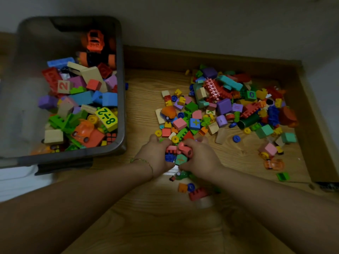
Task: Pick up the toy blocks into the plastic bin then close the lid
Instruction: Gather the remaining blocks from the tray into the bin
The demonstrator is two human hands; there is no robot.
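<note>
Blocks [78, 107] already half fill the plastic bin [122, 110] at left. Left hand [156, 154] and right hand [200, 158], fingers curled, cup a handful [178, 153] together on the floor [146, 217]. A big pile [229, 103] lies at right, uncollected; no lid is visible.

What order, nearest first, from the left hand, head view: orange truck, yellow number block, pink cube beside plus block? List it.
1. Pink cube, floor, just beyond left hand.
2. Yellow number block, bin's near end.
3. Orange truck, bin's far end.
</note>
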